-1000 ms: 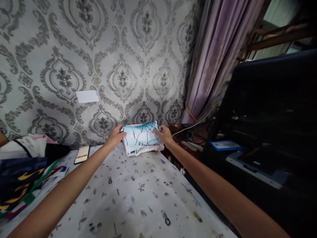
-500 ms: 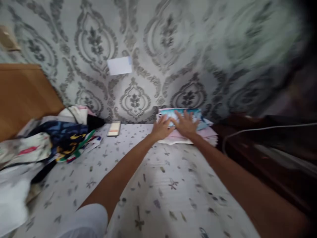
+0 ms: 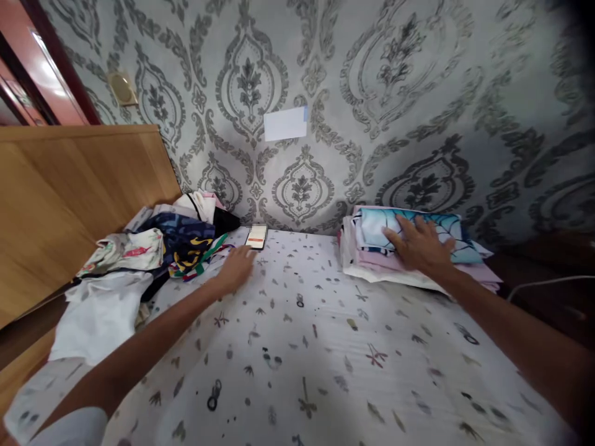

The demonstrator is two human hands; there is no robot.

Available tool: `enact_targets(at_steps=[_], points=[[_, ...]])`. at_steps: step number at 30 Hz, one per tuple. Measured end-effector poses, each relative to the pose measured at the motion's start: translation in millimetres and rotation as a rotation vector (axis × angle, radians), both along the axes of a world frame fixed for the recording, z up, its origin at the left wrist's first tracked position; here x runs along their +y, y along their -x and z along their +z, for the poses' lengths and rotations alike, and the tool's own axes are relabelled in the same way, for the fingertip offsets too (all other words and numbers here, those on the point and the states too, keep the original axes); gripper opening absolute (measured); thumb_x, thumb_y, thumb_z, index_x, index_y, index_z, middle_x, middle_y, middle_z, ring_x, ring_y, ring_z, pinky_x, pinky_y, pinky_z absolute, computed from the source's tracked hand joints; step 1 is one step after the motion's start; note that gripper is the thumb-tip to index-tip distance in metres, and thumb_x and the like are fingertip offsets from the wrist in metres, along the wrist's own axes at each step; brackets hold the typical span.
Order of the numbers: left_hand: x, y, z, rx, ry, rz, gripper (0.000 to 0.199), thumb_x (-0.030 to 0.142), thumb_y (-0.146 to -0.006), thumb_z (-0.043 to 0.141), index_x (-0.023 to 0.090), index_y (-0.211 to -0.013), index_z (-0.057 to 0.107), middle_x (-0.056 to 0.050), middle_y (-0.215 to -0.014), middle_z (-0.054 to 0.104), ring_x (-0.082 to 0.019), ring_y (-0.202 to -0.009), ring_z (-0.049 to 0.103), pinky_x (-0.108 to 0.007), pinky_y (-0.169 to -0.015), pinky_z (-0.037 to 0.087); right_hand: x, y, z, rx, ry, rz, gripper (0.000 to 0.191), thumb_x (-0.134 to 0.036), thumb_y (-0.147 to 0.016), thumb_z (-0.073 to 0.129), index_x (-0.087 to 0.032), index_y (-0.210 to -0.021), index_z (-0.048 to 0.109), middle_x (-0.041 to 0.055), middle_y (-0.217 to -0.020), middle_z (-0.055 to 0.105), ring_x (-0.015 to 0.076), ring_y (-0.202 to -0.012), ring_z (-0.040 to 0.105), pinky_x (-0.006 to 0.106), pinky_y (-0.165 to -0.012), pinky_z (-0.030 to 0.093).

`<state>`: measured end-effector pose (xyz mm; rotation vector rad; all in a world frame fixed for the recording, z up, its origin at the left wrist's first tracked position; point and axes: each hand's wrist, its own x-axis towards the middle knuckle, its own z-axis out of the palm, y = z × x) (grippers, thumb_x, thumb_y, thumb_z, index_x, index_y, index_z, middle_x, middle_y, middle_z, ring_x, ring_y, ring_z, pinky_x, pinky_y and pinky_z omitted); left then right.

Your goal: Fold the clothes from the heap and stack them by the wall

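My right hand [image 3: 421,244] lies flat with spread fingers on a folded light-blue patterned garment [image 3: 379,228]. That garment tops a stack of folded clothes [image 3: 367,269] with pink and white layers against the wall. Over the bed, my left hand [image 3: 236,270] is slightly blurred, its fingers loosely stretched and nothing visible in them. Just beyond its fingertips is a phone [image 3: 256,237] with a lit screen. To its left lies a loose heap of clothes, with a dark blue garment [image 3: 181,238], a white printed one [image 3: 139,249] and a plain white one [image 3: 100,313].
A white sheet with small printed motifs [image 3: 297,347] covers the bed. The wooden headboard [image 3: 93,179] rises at left. Behind stands a patterned wall with a white paper [image 3: 285,124] on it. A white cable [image 3: 548,282] runs along the dark right side.
My left hand has left the folded stack and moved left, near the phone and the loose clothes. My right hand stays on the stack. The view has turned left.
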<state>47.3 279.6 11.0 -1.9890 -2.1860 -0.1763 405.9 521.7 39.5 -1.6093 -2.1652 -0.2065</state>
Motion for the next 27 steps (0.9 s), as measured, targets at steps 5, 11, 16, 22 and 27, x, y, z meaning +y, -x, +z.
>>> enact_targets(at_steps=[5, 11, 16, 22, 27], points=[[-50.0, 92.6, 7.7, 0.209, -0.015, 0.268, 0.051, 0.008, -0.087, 0.043, 0.016, -0.136, 0.057, -0.024, -0.144, 0.052, -0.04, -0.137, 0.042, -0.066, -0.108, 0.031, -24.4, 7.0, 18.1, 0.139, 0.053, 0.018, 0.059, -0.046, -0.104, 0.024, -0.013, -0.151, 0.038, 0.0253, -0.152, 0.044, 0.0334, -0.145, 0.033, 0.065, -0.11, 0.027], [-96.9, 133.3, 33.5, 0.291, 0.092, 0.358, 0.048, 0.01, -0.089, 0.039, 0.021, -0.129, 0.063, -0.019, -0.123, 0.06, -0.034, -0.111, 0.056, -0.045, -0.085, 0.048, -60.3, 23.2, 14.8, 0.172, -0.113, 0.129, 0.048, -0.037, -0.1, 0.035, -0.013, -0.137, 0.054, 0.0235, -0.148, 0.049, 0.0326, -0.142, 0.041, 0.057, -0.112, 0.034], [-135.2, 146.2, 55.1, 0.383, 0.095, 0.277, 0.04, 0.008, -0.089, 0.037, 0.016, -0.104, 0.074, -0.021, -0.121, 0.059, -0.039, -0.118, 0.049, -0.048, -0.087, 0.045, -116.3, 49.6, -15.1, 0.149, -0.172, 0.432, 0.043, -0.039, -0.096, 0.04, -0.016, -0.124, 0.063, 0.0202, -0.142, 0.056, 0.0317, -0.137, 0.049, 0.051, -0.11, 0.042], [-140.9, 137.5, 39.4, 0.4, 0.307, 0.358, 0.037, 0.006, -0.087, 0.045, 0.007, -0.115, 0.07, -0.028, -0.123, 0.061, -0.041, -0.118, 0.053, -0.053, -0.087, 0.045, -206.9, 100.4, -53.9, 0.173, -0.046, 0.713, 0.042, -0.043, -0.101, 0.037, -0.022, -0.118, 0.068, 0.0152, -0.141, 0.059, 0.0315, -0.133, 0.054, 0.053, -0.107, 0.047], [-77.6, 137.0, 50.0, 0.351, 0.386, 0.324, 0.019, 0.009, -0.077, 0.064, 0.008, -0.091, 0.076, -0.024, -0.095, 0.073, -0.038, -0.092, 0.067, -0.051, -0.078, 0.048, -263.3, 155.9, -85.5, 0.292, 0.007, 0.884, 0.033, -0.035, -0.102, 0.041, -0.025, -0.124, 0.064, 0.0124, -0.143, 0.058, 0.0269, -0.133, 0.055, 0.047, -0.104, 0.054]])
